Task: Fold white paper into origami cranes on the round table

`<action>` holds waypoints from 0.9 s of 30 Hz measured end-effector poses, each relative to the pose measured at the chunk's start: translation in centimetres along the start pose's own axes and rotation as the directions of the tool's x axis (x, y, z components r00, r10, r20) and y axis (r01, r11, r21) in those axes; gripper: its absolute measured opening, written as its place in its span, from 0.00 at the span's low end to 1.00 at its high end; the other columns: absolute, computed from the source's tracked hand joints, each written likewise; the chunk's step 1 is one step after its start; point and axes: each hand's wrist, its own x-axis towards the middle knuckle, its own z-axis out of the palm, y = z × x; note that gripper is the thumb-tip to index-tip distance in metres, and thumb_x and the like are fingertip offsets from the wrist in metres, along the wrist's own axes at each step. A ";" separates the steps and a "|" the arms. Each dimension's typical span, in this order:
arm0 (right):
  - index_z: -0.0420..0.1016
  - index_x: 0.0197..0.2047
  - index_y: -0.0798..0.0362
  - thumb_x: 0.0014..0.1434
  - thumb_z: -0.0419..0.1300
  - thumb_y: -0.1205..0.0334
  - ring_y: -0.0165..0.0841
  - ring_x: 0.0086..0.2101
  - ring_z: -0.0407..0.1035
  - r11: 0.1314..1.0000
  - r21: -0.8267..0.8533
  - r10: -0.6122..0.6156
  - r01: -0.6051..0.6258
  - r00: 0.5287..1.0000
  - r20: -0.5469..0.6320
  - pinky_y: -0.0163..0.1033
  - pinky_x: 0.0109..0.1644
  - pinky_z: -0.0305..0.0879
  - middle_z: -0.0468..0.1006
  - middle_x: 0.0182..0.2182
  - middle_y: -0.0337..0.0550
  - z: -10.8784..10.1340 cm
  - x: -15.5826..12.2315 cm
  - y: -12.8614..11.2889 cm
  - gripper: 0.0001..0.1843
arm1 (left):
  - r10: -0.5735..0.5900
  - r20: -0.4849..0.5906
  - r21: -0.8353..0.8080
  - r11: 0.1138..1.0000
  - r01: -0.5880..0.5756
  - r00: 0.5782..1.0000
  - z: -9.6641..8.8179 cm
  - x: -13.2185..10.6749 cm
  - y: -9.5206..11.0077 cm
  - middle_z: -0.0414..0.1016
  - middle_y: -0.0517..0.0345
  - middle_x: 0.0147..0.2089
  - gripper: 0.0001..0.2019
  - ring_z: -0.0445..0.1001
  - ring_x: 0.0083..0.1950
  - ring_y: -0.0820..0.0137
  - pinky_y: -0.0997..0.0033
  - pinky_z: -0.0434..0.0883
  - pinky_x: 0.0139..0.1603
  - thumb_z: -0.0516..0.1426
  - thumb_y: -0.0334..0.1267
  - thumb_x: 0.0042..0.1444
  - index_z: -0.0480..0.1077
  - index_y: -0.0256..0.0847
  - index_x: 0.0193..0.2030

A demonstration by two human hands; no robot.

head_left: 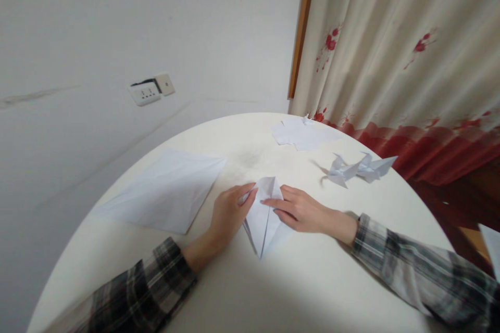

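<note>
A folded sheet of white paper [261, 221] lies on the round white table in front of me, kite-shaped, with a crease running down its middle and a point facing me. My left hand [231, 210] pinches its left edge between thumb and fingers. On the other side, my right hand [299, 209] grips the right edge, with the index finger laid across the front near the middle crease. Parts of the right hand's fingers are hidden behind the paper.
White paper sheets [167, 187] lie at the left of the table [250, 291]. More paper pieces [299, 134] are at the back, with a small folded paper figure [307, 119] on them. Two folded paper birds [344, 170] stand at the right. A wall socket [146, 93] and a curtain [375, 52] are beyond.
</note>
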 end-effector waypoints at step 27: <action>0.70 0.50 0.55 0.60 0.51 0.64 0.36 0.40 0.63 0.967 0.082 0.246 -0.242 0.969 -0.038 0.41 0.44 0.62 0.70 0.37 0.49 0.3 0.0 0.7 0.16 | -0.117 0.099 0.101 0.989 0.107 0.988 -0.3 0.7 0.3 0.77 0.54 0.37 0.13 0.73 0.37 0.67 0.70 0.68 0.41 0.53 0.35 0.52 0.71 0.38 0.44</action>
